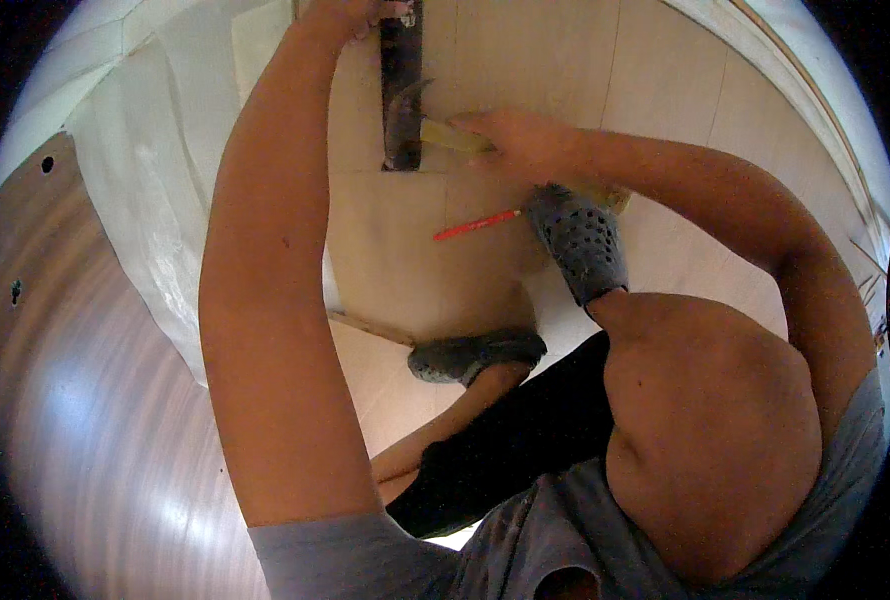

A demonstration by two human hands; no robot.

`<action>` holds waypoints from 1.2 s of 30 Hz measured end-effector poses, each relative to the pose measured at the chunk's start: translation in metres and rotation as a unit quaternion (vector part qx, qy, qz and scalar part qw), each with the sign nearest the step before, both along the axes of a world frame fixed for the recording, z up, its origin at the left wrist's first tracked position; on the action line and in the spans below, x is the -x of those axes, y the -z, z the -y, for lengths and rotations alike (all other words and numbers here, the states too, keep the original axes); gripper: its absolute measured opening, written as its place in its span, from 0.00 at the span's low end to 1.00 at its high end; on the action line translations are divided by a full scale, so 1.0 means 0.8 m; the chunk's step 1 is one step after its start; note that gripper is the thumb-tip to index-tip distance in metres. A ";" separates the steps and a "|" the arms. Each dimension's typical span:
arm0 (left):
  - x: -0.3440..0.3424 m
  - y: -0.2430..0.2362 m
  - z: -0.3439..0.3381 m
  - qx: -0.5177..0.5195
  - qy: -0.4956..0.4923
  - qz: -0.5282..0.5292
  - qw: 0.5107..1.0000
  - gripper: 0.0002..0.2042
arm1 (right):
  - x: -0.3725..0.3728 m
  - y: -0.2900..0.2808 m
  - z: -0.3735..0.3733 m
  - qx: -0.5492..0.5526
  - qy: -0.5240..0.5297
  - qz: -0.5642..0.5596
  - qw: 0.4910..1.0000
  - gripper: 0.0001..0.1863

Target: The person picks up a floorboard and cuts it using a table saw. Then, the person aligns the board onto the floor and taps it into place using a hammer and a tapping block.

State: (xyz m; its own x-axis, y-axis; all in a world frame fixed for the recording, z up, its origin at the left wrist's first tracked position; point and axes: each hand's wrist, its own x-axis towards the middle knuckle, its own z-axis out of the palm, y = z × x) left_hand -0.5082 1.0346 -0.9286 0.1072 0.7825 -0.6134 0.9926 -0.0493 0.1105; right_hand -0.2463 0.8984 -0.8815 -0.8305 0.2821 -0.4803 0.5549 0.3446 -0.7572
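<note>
My left hand [360, 14] is at the top edge of the view, partly cut off, its fingers closed at the far end of a dark flat bar [401, 60]. The bar lies lengthwise on the light wood-look floor planks. My right hand [525, 142], slightly blurred, grips a hammer [450, 136] by its yellowish handle. The hammer's curved claw head overlaps the near part of the bar; whether it touches the bar I cannot tell. A red pencil [475, 225] lies on the planks, nearer to me than the hammer.
My feet, in grey perforated clogs [580, 240], rest on the floor around the pencil. A thin wooden strip [370, 328] lies by the nearer clog. To the left are whitish sheeting [140, 190] and a glossy brown wood-grain panel [95, 400] with holes.
</note>
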 end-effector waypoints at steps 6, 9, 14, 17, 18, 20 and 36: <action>0.007 0.019 -0.002 -0.044 0.080 -0.025 0.995 0.24 | -0.001 0.002 0.000 -0.042 0.106 0.001 0.993 0.32; 0.009 0.024 -0.007 -0.001 0.108 -0.048 0.993 0.23 | -0.010 -0.005 0.002 0.020 0.050 0.057 0.997 0.31; 0.009 0.013 0.004 0.005 0.052 0.011 0.999 0.21 | -0.030 -0.002 -0.009 0.005 0.045 0.067 0.997 0.30; 0.004 0.010 0.026 -0.084 0.061 0.054 0.993 0.20 | -0.045 0.011 -0.016 -0.149 0.009 0.027 0.988 0.28; 0.002 0.011 0.032 -0.097 0.027 0.061 0.993 0.20 | -0.051 0.016 -0.023 -0.153 -0.008 0.063 0.986 0.26; -0.001 0.017 0.044 -0.129 -0.042 0.071 0.988 0.20 | -0.065 0.026 -0.029 -0.194 -0.011 0.076 0.978 0.23; 0.031 0.056 0.079 -0.159 -0.069 0.100 0.980 0.28 | -0.040 0.019 -0.006 -0.089 0.195 -0.026 0.976 0.21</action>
State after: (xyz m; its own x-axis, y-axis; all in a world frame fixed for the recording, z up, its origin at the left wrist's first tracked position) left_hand -0.5327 0.9716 -0.9735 0.0804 0.9459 -0.3143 0.9524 0.0200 0.3041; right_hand -0.2145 0.9034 -0.8967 -0.6657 0.6567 -0.3544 0.6326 0.2446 -0.7349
